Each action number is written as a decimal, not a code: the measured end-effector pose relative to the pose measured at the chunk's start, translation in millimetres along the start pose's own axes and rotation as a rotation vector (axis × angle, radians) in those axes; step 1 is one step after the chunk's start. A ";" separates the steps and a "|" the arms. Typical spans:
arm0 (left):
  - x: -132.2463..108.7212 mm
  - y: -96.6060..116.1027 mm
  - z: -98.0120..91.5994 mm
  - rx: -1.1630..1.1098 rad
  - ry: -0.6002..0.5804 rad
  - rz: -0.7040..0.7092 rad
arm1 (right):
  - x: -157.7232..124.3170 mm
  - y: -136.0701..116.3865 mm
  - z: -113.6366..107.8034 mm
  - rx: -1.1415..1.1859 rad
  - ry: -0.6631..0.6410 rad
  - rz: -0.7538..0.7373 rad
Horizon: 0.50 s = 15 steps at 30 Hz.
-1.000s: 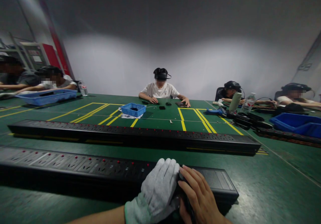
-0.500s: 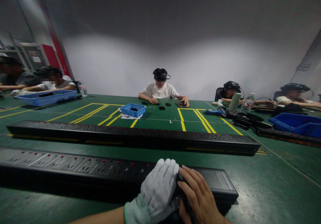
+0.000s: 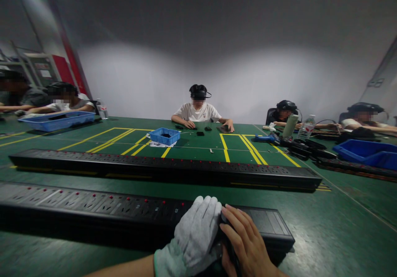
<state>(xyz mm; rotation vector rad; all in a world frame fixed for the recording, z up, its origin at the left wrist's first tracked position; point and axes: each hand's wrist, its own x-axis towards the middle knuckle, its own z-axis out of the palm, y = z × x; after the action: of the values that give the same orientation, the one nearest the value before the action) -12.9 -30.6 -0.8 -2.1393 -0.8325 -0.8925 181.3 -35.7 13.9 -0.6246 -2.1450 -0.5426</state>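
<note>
A long black power strip [image 3: 93, 211] with red switches lies across the green table just in front of me. My left hand [image 3: 195, 237], in a white glove, lies curled over its right part. My bare right hand [image 3: 248, 246] presses down beside it, fingers bent over a small dark thing on the strip that I cannot make out. The strip's right end [image 3: 273, 225] shows past my fingers.
A second long black power strip [image 3: 161, 167] lies further back. Beyond are blue trays [image 3: 165, 135] [image 3: 369, 152] [image 3: 57, 120], yellow floor-tape lines, bottles and tools at the right. Several people sit around the table's far sides.
</note>
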 end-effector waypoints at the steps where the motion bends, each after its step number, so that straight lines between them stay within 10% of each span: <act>1: -0.1 0.0 0.3 -0.002 -0.008 0.000 | 0.1 0.3 0.3 0.002 0.001 -0.001; 15: 5.5 0.1 -1.8 0.008 0.022 0.003 | -1.2 1.0 1.3 0.018 -0.001 -0.008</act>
<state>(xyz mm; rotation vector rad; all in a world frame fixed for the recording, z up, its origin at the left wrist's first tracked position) -10.3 -30.4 4.4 -2.1197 -0.8204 -0.9080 181.8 -34.5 12.4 -0.6068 -2.1515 -0.5269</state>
